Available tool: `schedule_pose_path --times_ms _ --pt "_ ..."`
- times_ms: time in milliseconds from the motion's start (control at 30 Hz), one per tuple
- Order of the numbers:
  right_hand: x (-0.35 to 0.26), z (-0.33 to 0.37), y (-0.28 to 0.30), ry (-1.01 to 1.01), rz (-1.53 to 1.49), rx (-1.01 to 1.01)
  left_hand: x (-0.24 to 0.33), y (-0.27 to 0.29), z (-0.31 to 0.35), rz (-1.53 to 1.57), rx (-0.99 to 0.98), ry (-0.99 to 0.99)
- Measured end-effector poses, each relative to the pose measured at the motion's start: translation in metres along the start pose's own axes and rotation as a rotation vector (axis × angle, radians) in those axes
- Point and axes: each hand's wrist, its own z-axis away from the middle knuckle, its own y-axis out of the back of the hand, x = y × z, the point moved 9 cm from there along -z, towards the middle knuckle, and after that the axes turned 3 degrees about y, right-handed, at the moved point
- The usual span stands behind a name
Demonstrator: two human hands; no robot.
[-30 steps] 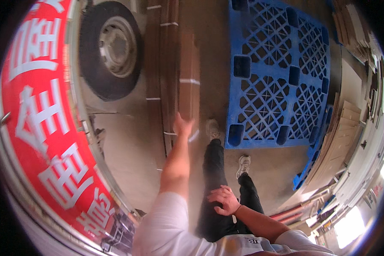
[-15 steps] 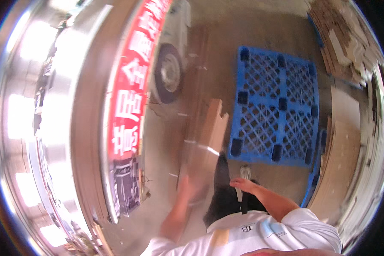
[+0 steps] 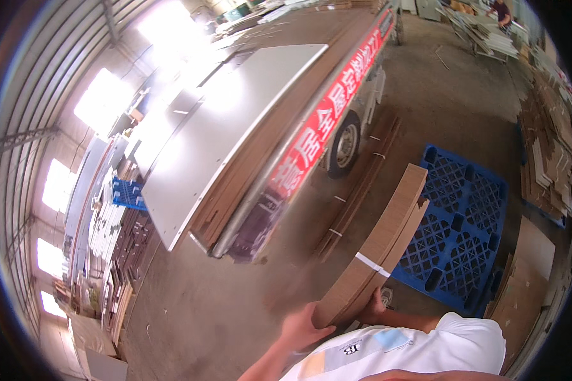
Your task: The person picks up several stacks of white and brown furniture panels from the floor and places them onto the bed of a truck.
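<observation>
Centrally, long brown strapped cardboard-wrapped bundle (image 3: pixel 380 244) tilted up off floor, near end at waist, far end over blue plastic lattice pallet (image 3: pixel 464 228). Left hand (image 3: pixel 304 329) wrapped round near lower corner, fingers closed on it, likely carrying weight. Right hand (image 3: pixel 374 306) cupped under opposite edge, apparently steadying it; grip partly hidden. Just left, flatbed truck (image 3: pixel 267 133) with red banner, pale panels stacked on bed. More strapped bundles (image 3: pixel 356 197) lie by wheel.

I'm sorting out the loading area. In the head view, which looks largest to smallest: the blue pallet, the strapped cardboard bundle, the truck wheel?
1. blue pallet
2. cardboard bundle, held by both hands; close to the camera, so its rank against the pallet is unsure
3. truck wheel
</observation>
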Motion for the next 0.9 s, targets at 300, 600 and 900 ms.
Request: schedule_pose_path --times_ms 300,600,900 --pt "0.131 -0.021 -0.023 -0.097 0.283 0.089 -0.266 -0.077 0.159 0.383 0.102 0.204" --pt "0.373 -0.081 -0.083 -0.231 0.389 0.032 -0.472 -0.033 0.31 0.542 0.685 0.24" --pt "0.524 -0.188 -0.068 -0.37 0.563 -0.081 -0.652 -0.052 0.345 0.69 0.823 0.308"
